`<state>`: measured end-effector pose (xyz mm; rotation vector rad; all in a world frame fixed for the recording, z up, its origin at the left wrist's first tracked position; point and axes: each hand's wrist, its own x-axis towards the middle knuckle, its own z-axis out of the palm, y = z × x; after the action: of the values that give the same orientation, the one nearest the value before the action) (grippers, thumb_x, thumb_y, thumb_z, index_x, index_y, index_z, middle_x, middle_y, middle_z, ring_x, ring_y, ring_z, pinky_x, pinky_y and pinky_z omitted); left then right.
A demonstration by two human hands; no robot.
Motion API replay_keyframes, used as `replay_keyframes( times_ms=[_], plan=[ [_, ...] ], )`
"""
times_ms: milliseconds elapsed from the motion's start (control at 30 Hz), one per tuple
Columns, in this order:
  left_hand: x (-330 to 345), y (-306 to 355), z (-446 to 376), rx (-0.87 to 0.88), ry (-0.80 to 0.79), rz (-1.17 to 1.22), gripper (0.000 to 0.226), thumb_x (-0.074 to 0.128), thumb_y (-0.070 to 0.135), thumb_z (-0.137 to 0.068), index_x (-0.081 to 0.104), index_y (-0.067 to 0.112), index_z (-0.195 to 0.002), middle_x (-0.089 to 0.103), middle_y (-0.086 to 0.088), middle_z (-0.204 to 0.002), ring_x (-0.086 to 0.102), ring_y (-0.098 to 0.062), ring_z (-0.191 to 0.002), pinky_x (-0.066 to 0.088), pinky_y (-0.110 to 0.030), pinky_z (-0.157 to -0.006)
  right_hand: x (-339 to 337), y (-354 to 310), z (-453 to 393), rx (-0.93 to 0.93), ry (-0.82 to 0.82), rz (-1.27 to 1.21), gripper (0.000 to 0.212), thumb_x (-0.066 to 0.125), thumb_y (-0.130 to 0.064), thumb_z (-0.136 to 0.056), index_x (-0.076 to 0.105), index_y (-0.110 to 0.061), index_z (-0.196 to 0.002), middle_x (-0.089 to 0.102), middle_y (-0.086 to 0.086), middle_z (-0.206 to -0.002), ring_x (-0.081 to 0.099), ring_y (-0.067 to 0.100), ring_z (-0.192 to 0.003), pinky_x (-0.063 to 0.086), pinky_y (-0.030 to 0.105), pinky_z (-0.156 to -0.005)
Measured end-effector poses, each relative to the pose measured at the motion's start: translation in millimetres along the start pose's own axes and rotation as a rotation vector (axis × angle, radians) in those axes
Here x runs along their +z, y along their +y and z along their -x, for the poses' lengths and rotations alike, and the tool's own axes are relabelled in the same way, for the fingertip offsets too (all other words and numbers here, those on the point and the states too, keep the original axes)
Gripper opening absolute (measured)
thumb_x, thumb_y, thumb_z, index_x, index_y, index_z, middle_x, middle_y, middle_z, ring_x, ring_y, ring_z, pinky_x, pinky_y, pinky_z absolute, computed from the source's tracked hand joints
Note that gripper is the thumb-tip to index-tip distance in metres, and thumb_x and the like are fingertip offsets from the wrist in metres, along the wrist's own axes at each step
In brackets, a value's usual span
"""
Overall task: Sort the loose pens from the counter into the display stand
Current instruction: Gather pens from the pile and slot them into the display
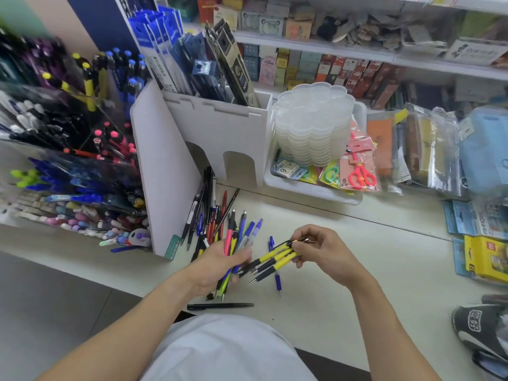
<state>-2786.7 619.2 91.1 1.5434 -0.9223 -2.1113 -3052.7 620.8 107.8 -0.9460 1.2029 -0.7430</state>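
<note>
- Gripping a mixed fan of pens [233,243], the left hand [217,264] is hovering above the desk [357,284].
- The right hand [321,254] is pinching three yellow-and-black pens [272,261].
- More loose pens [209,215] are lying beside the display stand [71,160], left.

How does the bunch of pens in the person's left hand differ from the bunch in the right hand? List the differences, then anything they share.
1. The left hand grips a mixed bunch of pink, blue and yellow pens; the right hand pinches matching yellow-and-black pens.
2. The mixed bunch stands nearly upright in view; the yellow-and-black pens slant down-left.

Shared: both are held above the counter.
</note>
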Motion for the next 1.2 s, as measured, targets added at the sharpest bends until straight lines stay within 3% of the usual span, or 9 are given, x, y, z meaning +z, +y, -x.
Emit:
replay_keyframes(
  times_ms=[100,167,367,533,733,833,1000,1100,1200],
  plan=[
    [5.1,-2.9,2.5,0.008,-0.062,-0.242,0.076,0.079,0.061,-0.074,0.058,0.012,-0.127,0.073,-0.009,-0.108,0.065,-0.025,-0.08,0.054,-0.046,-0.065,15.9,-4.3,-9.2,0.01,-0.028,0.044,0.012,0.061,0.009,-0.095,0.064,-0.001,-0.091,0.066,0.011,-0.079,0.066,0.026,-0.061,0.057,0.033,-0.06],
    [6.2,-3.3,4.3,0.005,-0.096,-0.254,0.079,0.084,0.064,-0.066,0.061,0.012,-0.121,0.075,-0.01,-0.097,0.064,-0.024,-0.077,0.052,-0.037,-0.06,21.1,-4.8,-12.4,0.026,-0.027,0.088,0.013,0.059,0.008,-0.095,0.063,-0.003,-0.09,0.066,0.008,-0.076,0.065,0.025,-0.059,0.056,0.032,-0.059],
    [16.6,0.3,5.5,0.007,-0.132,-0.163,0.034,0.08,0.021,-0.083,0.065,0.004,-0.109,0.067,-0.013,-0.075,0.062,-0.025,-0.065,0.037,-0.026,-0.046,44.6,8.5,-14.7,0.08,0.104,0.094,0.009,0.055,0.002,-0.097,0.052,-0.007,-0.095,0.059,0.011,-0.074,0.058,0.019,-0.047,0.046,0.031,-0.048],
    [21.2,0.6,4.9,-0.011,-0.125,-0.127,0.026,0.078,0.017,-0.086,0.063,0.006,-0.105,0.066,-0.013,-0.072,0.061,-0.023,-0.063,0.036,-0.026,-0.045,58.4,21.4,-11.9,0.082,0.157,0.049,0.018,0.068,-0.023,-0.098,0.058,-0.009,-0.102,0.066,0.004,-0.066,0.057,0.015,-0.049,0.046,0.027,-0.048],
    [22.8,-0.4,0.1,-0.002,-0.082,-0.108,0.037,0.071,0.029,-0.089,0.063,0.004,-0.114,0.073,-0.01,-0.079,0.066,-0.018,-0.066,0.042,-0.024,-0.046,52.3,25.7,-13.7,0.068,0.203,-0.038,0.011,0.061,-0.013,-0.101,0.066,-0.003,-0.101,0.06,0.006,-0.069,0.052,0.016,-0.053,0.045,0.025,-0.049],
    [19.6,0.8,-4.1,0.008,-0.089,-0.11,0.036,0.067,0.024,-0.093,0.061,-0.003,-0.116,0.074,-0.008,-0.08,0.066,-0.019,-0.066,0.05,-0.028,-0.053,36.9,18.8,-14.3,0.089,0.246,-0.081,0.011,0.056,-0.012,-0.104,0.066,-0.007,-0.1,0.056,0.006,-0.076,0.053,0.013,-0.059,0.046,0.021,-0.052],
    [15.1,-5.7,-4.3,-0.038,-0.151,-0.167,0.025,0.068,0.019,-0.094,0.06,0.004,-0.113,0.069,-0.014,-0.087,0.063,-0.026,-0.076,0.053,-0.036,-0.069,24.5,7.5,-12.6,0.091,0.079,0.1,0.012,0.057,-0.017,-0.104,0.067,-0.015,-0.11,0.059,0.001,-0.077,0.058,0.013,-0.065,0.054,0.029,-0.063],
    [14.8,-8.2,-4.5,-0.045,-0.165,-0.182,0.024,0.066,0.017,-0.095,0.061,0.007,-0.117,0.068,-0.023,-0.095,0.065,-0.029,-0.082,0.055,-0.041,-0.074,25.2,0.0,-17.1,0.08,0.026,0.195,0.011,0.059,-0.021,-0.103,0.068,-0.015,-0.1,0.063,0.003,-0.078,0.062,0.018,-0.071,0.058,0.039,-0.07],
    [11.9,-8.2,-5.6,-0.043,-0.148,-0.142,0.019,0.059,0.01,-0.099,0.059,0.005,-0.118,0.065,-0.02,-0.09,0.066,-0.026,-0.079,0.056,-0.037,-0.072,20.7,-5.9,-18.9,0.071,0.019,0.216,0.015,0.059,-0.023,-0.103,0.065,-0.011,-0.095,0.062,0.003,-0.077,0.059,0.019,-0.07,0.054,0.036,-0.067]
  ],
)
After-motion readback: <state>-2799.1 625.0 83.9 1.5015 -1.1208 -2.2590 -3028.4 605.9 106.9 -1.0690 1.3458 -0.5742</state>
